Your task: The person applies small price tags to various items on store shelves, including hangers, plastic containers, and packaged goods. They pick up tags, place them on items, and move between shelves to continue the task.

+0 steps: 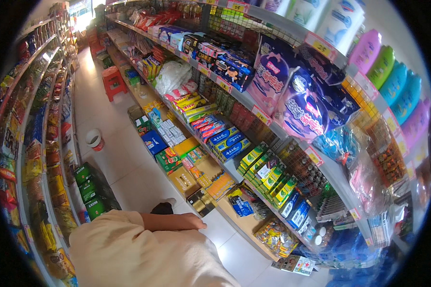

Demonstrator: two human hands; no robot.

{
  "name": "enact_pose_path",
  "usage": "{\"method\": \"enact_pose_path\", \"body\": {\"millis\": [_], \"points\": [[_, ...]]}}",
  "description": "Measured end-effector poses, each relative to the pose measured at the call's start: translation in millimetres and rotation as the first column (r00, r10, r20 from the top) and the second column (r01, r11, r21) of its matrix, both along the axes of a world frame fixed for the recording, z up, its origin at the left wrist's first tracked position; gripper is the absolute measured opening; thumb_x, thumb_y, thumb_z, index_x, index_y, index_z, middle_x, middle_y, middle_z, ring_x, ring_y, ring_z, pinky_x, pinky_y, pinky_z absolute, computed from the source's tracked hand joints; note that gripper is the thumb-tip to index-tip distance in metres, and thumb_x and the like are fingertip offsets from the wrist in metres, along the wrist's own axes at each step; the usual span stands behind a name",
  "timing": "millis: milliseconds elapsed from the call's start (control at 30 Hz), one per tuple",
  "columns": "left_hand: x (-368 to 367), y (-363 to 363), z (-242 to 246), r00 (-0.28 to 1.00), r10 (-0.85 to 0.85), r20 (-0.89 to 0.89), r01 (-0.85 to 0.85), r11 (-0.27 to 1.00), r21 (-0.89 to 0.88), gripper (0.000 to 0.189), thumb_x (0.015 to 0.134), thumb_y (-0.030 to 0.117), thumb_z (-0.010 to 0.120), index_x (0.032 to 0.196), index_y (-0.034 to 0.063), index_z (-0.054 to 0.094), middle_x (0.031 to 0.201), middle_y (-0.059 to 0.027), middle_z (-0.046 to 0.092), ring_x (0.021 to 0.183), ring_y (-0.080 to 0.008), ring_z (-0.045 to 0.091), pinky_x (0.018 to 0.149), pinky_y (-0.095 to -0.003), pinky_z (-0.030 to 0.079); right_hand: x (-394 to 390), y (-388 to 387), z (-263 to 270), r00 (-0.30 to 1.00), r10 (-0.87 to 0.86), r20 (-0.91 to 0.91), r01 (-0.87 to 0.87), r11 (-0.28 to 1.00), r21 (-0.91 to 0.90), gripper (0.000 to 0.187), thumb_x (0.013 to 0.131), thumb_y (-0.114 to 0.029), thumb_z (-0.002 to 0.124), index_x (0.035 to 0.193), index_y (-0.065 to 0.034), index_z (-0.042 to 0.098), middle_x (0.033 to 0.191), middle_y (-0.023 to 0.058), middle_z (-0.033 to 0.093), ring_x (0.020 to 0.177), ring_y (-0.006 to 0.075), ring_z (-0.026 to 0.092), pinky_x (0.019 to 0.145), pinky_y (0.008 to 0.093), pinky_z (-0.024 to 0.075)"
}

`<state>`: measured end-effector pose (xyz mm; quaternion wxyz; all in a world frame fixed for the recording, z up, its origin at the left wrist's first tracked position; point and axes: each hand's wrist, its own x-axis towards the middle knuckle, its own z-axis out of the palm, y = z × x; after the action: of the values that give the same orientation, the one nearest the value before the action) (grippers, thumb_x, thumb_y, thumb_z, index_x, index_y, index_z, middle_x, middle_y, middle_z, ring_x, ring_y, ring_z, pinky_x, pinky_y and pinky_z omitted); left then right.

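Note:
My left hand [197,221] reaches across in front of my beige shirt, its back towards the camera. The fingers are mostly hidden, and no held thing shows. Just beyond it on the floor stand black-and-gold boxes [202,202], apart from the hand. A tan carton [184,182] is behind them. My right hand is out of view. Before me a long shelf holds red Colgate toothpaste boxes [207,127], blue toothpaste boxes [230,144] and yellow-green boxes [269,172]. Purple sanitary-product packs [303,107] stand on the shelf above.
Left of the aisle, green Beck's beer cartons [89,192] stand by a snack shelf [30,132]. On the floor farther off are a white-and-red tub [94,140] and a red plastic stool [114,82]. A low wooden ledge [233,211] runs under the right shelf.

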<state>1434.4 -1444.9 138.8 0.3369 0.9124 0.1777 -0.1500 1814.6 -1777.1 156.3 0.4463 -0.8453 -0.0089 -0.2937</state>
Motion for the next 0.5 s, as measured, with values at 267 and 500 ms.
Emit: {"method": "enact_pose_path", "body": {"millis": [267, 500], "points": [[-93, 58, -37, 0.952, 0.240, 0.190, -0.235, 0.971, -0.049, 0.028, 0.088, 0.025, 0.052, 0.112, 0.0095, 0.052, 0.093, -0.0197, 0.061, 0.092, -0.0386, 0.061, 0.077, -0.0470, 0.050, -162, 272, -43, 0.427, 0.881, -0.204, -0.795, 0.473, 0.379, 0.012, 0.095, -0.009, 0.054, 0.103, -0.0022, 0.058, 0.063, 0.0011, 0.050, 0.050, 0.0080, 0.045, 0.044, 0.0229, 0.0392], [-225, 160, -67, 0.794, 0.548, 0.265, -0.552, 0.831, -0.066, 0.038, 0.086, 0.027, 0.055, 0.122, 0.0141, 0.055, 0.102, -0.0168, 0.065, 0.094, -0.0349, 0.063, 0.076, -0.0465, 0.050, -338, 434, -40, 0.054, 0.910, -0.411, -0.998, 0.040, -0.043, 0.025, 0.090, -0.015, 0.064, 0.072, 0.0021, 0.062, 0.058, 0.0081, 0.059, 0.055, 0.0121, 0.052, 0.053, 0.0314, 0.0444]]}}
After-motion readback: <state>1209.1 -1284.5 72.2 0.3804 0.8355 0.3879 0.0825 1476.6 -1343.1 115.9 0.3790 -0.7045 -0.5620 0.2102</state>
